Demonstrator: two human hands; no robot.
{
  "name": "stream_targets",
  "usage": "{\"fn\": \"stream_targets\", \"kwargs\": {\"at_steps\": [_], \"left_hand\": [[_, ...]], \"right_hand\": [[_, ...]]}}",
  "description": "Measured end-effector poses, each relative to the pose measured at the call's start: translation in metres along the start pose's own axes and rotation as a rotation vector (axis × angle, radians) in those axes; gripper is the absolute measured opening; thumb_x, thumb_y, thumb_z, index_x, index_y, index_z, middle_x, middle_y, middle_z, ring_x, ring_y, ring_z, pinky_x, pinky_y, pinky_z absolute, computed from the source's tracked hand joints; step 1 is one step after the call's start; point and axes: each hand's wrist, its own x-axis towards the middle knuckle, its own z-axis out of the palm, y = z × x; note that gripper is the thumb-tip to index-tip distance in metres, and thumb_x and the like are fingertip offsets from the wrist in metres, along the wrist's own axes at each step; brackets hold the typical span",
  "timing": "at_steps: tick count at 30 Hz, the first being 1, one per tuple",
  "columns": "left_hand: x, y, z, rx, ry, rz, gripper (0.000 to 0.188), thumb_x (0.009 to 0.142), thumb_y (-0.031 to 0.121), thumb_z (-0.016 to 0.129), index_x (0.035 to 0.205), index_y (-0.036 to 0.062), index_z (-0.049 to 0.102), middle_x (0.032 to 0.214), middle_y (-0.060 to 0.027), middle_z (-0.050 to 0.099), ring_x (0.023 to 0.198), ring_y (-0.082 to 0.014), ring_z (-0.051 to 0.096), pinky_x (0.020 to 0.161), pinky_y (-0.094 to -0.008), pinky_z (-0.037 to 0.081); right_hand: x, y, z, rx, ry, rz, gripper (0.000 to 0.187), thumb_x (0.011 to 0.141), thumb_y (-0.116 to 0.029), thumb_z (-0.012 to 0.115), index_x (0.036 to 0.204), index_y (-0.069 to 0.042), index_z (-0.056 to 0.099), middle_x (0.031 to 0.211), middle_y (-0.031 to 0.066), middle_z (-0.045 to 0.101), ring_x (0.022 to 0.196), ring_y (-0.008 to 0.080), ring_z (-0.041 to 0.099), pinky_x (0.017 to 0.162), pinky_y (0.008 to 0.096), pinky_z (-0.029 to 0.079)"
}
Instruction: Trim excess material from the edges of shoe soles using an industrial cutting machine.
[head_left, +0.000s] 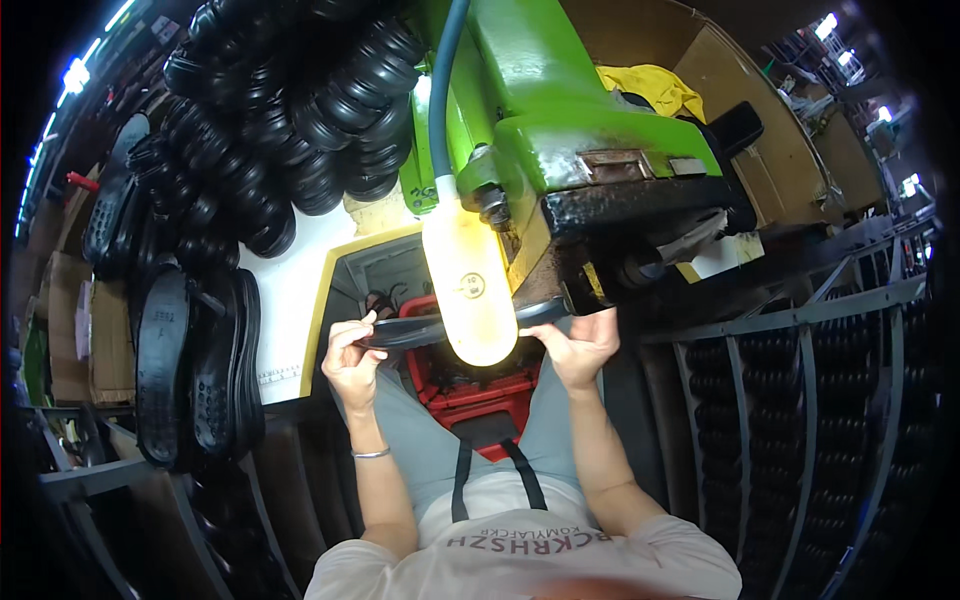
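A black shoe sole (405,334) stretches between my two hands, held edge-on at the working end of a green machine (565,85). My left hand (352,362) pinches its left end between thumb and fingers. At the other end my right hand (580,347) grips the sole, its fingers close under the machine's dark head. A glowing whitish-yellow work lamp (468,285) on a blue-grey flexible neck hangs in front and hides the sole's middle. The machine's contact with the sole is partly hidden.
Black soles (290,110) are heaped on the white yellow-edged table (283,300) at left; more soles (200,360) lie at its near corner. A red crate (490,412) stands below. A metal rack (790,310) flanks the right, with a cardboard box (750,90) and yellow cloth (655,88) behind.
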Motion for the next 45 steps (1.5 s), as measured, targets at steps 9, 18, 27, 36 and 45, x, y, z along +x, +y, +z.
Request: {"fn": "stream_targets", "kwargs": {"at_steps": [9,18,27,36,45], "left_hand": [[0.012,0.041,0.100,0.656,-0.309,0.082,0.034,0.070,0.010,0.076,0.102,0.0031,0.064,0.096,-0.0129,0.065,0.096,-0.0338,0.062,0.099,-0.0488,0.043],[-0.026,-0.015,0.147,0.200,-0.139,-0.144,0.042,0.075,-0.003,0.077,0.111,0.0005,0.056,0.104,-0.0068,0.062,0.098,-0.0184,0.061,0.089,-0.0315,0.049],[-0.031,-0.014,0.158,-0.068,-0.018,-0.261,0.045,0.073,-0.003,0.080,0.106,0.0020,0.051,0.096,-0.0036,0.058,0.091,-0.0147,0.060,0.088,-0.0291,0.050],[-0.020,0.001,0.098,-0.097,0.006,-0.291,0.052,0.068,-0.001,0.084,0.111,0.0016,0.055,0.109,-0.0092,0.062,0.099,-0.0187,0.062,0.090,-0.0304,0.051],[-0.023,0.052,0.058,-0.062,-0.008,-0.029,0.041,0.074,-0.013,0.067,0.106,0.0041,0.048,0.107,-0.0150,0.061,0.088,-0.0198,0.064,0.070,-0.0237,0.054]], "right_hand": [[0.002,-0.009,0.010,-0.348,-0.105,-0.274,0.049,0.054,0.007,0.083,0.100,0.006,0.066,0.102,0.0157,0.067,0.092,0.0240,0.065,0.083,0.0345,0.053],[-0.038,0.091,-0.024,0.191,-0.092,0.540,0.046,0.077,0.005,0.072,0.120,0.004,0.060,0.112,0.0079,0.065,0.104,0.0144,0.059,0.092,0.0281,0.046],[-0.026,0.102,-0.097,0.195,0.206,0.602,0.038,0.071,0.008,0.075,0.103,-0.005,0.061,0.097,0.0024,0.059,0.090,0.0134,0.056,0.082,0.0265,0.047],[0.058,-0.051,-0.069,-0.606,0.003,0.079,0.045,0.059,-0.011,0.087,0.093,-0.003,0.060,0.093,0.0071,0.058,0.095,0.0251,0.053,0.085,0.0341,0.043],[0.020,-0.010,-0.027,-0.235,-0.042,0.130,0.063,0.063,-0.011,0.086,0.118,0.001,0.056,0.125,0.0148,0.053,0.125,0.0314,0.046,0.105,0.0383,0.036]]}}
